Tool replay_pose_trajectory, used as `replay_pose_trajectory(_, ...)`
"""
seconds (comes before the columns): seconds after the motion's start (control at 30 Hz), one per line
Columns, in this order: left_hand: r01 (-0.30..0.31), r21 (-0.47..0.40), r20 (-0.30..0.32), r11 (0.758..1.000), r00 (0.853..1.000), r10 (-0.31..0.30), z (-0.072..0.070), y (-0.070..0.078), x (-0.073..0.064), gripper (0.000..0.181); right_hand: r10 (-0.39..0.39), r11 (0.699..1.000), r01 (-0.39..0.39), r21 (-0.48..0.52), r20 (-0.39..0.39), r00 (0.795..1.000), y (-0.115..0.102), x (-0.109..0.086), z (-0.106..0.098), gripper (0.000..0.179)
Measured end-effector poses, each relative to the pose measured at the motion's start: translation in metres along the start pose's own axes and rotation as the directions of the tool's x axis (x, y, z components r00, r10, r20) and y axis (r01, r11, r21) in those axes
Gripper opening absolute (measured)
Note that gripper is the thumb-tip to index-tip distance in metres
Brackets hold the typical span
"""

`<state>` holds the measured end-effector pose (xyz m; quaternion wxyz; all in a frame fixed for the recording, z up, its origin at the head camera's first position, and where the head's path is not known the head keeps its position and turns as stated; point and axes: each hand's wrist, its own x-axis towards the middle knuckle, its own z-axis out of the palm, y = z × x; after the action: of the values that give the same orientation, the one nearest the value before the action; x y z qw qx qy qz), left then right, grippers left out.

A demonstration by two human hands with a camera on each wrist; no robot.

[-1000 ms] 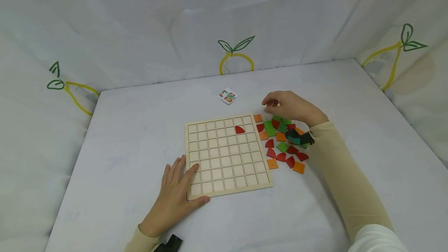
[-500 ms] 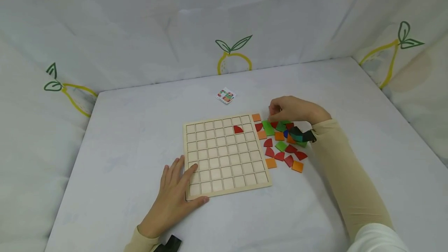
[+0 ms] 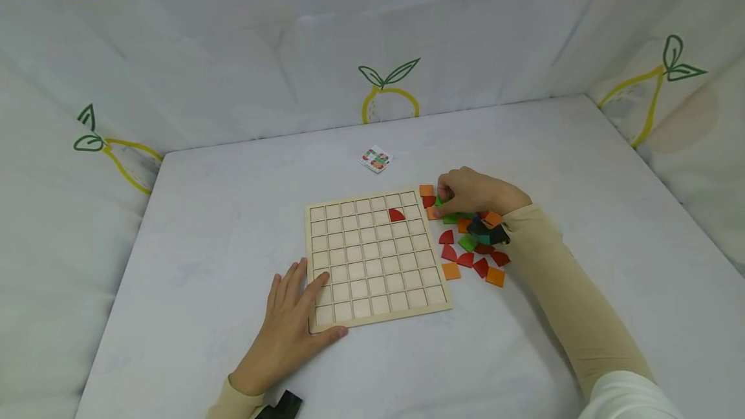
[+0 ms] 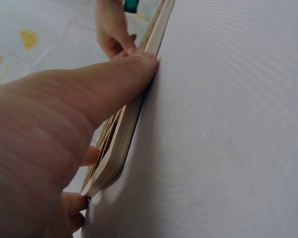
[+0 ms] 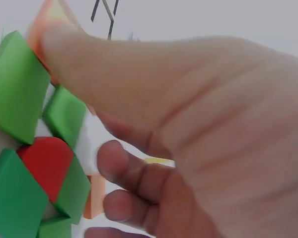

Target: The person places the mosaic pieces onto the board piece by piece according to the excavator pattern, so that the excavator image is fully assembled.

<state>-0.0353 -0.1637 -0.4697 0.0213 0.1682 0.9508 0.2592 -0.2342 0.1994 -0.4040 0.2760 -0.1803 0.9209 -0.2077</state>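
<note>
A light wooden grid board (image 3: 379, 325) lies on the white table, with one red quarter-circle tile (image 3: 397, 215) in a cell. My left hand (image 3: 288, 325) rests on its lower left corner: index finger over the cells, thumb along the near edge. In the left wrist view the thumb (image 4: 124, 74) lies on the board's wooden rim (image 4: 120, 144). My right hand (image 3: 474, 189) is at the top of the tile pile beside the board, fingers curled. Its thumb touches an orange square tile (image 5: 49, 25); the index fingertip is hidden behind the thumb, so I cannot tell whether it pinches the tile.
Loose red, green and orange tiles (image 3: 465, 259) lie along the board's right side. Under the right wrist, green tiles (image 5: 20, 89) and a red tile (image 5: 47, 161) lie close together. A small printed card (image 3: 376, 159) lies beyond the board. White cloth walls (image 3: 233, 50) surround the table.
My right hand has come down and left from above the pile to the tiles by the board's edge. The red and orange tiles there have shifted slightly away. The left hand stays on the board.
</note>
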Motion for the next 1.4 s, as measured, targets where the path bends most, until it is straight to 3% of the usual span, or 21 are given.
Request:
replay_pose_trajectory(0.2,0.021,-0.011,0.024,1.000,0.999,-0.021,-0.001,0.000,0.000,0.090,-0.036,0.999,0.035,-0.007,-0.074,0.997,0.001,0.006,0.002,0.017)
replay_pose_trajectory(0.4,0.027,-0.012,0.030,1.000,0.999,-0.027,-0.001,0.001,-0.001,0.091,-0.024,0.999,0.021,-0.028,-0.089,0.996,-0.002,0.009,0.003,0.011)
replay_pose_trajectory(0.67,0.040,-0.023,0.037,0.999,0.999,-0.039,-0.002,0.002,-0.001,0.091,0.007,0.999,-0.010,-0.033,-0.072,0.997,-0.005,0.007,0.002,0.022)
replay_pose_trajectory(1.03,0.022,-0.002,0.020,1.000,1.000,-0.022,-0.001,0.001,-0.001,0.091,0.024,0.990,-0.033,-0.136,-0.066,0.998,-0.011,0.005,0.001,0.033)
replay_pose_trajectory(1.23,0.002,0.018,0.001,1.000,1.000,-0.002,-0.001,0.000,0.000,0.091,0.035,0.999,-0.038,-0.018,-0.102,0.994,-0.010,0.004,-0.001,0.034)
replay_pose_trajectory(1.4,-0.009,0.019,-0.004,1.000,1.000,0.010,0.000,0.000,0.000,0.089,-0.045,0.998,0.050,0.033,-0.152,0.987,-0.013,0.008,0.003,0.031)
